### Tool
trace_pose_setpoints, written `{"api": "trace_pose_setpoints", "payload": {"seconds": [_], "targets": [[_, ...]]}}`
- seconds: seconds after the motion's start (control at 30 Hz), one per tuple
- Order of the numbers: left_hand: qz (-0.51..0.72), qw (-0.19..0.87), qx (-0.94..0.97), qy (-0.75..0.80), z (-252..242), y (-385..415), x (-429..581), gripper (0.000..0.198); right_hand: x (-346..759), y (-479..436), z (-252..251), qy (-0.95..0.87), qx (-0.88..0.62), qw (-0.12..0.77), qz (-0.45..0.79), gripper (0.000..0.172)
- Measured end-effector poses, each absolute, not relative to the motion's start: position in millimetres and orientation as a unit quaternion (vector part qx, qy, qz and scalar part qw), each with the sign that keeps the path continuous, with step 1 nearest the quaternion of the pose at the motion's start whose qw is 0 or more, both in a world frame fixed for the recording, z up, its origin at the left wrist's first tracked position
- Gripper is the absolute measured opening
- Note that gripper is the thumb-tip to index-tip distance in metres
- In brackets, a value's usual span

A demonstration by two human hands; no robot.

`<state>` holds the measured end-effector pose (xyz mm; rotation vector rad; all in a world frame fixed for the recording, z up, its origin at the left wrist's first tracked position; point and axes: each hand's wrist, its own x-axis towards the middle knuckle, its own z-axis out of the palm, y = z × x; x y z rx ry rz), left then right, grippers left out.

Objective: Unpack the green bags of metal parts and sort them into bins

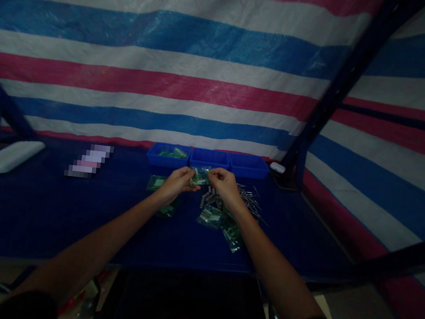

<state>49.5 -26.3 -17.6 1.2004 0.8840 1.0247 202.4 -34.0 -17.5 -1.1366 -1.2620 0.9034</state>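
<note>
Between my two hands, above the blue table, is a small clear plastic bag (200, 176) with a greenish tint and pale pieces inside. My left hand (177, 183) pinches its left side. At the bag's right edge, the fingers of my right hand (225, 184) are closed on it. Under and beside my right hand lie short metal cylinders (211, 199) and a pile of thin metal rods (249, 202). Nearer to me are filled bags (210, 216), some partly behind my right forearm. Another green bag (156, 183) lies left of my left hand, partly hidden.
Three joined blue bins (209, 160) stand at the back; the left one holds green bags (175, 152). A white device (7, 156) lies far left, with a blurred-out item (89, 161) nearer the middle. Right of the bins is a white case (277, 167). Blue frame posts (303, 144) and striped sheeting surround the table.
</note>
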Motion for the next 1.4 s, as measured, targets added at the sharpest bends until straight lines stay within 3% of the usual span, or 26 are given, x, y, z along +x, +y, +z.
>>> {"api": "trace_pose_setpoints", "payload": {"seconds": [0.23,0.33,0.43,0.53,0.7,0.77,0.9,1.03,1.17,1.4], "targets": [[0.428,0.635,0.49,0.416,-15,-24,47,0.028,203,-40,-10,-0.489,-0.504,0.589,0.4,0.016],[0.392,0.701,0.451,0.39,-15,-22,44,0.036,203,-45,-9,-0.56,-0.466,0.6,0.332,0.009],[0.418,0.697,0.453,0.366,-16,-22,42,0.029,202,-48,-12,-0.636,-0.461,0.571,0.238,0.008],[0.448,0.646,0.5,0.363,-11,-24,41,0.043,201,-48,-15,-0.664,-0.476,0.541,0.199,0.013],[0.571,0.481,0.528,0.404,9,-11,26,0.023,201,-45,-15,-0.663,-0.463,0.559,0.184,0.02],[0.591,0.43,0.523,0.44,13,-3,14,0.032,202,-43,-14,-0.648,-0.473,0.576,0.158,0.018],[0.473,0.363,0.599,0.535,7,6,-9,0.056,205,-40,-14,-0.637,-0.504,0.569,0.128,0.013],[0.426,0.22,0.67,0.567,2,5,-20,0.038,207,-38,-16,-0.647,-0.5,0.561,0.126,0.013],[0.37,0.156,0.707,0.582,1,7,-25,0.022,208,-39,-16,-0.652,-0.492,0.565,0.115,0.013],[0.257,0.132,0.726,0.624,-18,9,-24,0.032,212,-42,-9,-0.666,-0.483,0.566,0.057,0.019]]}}
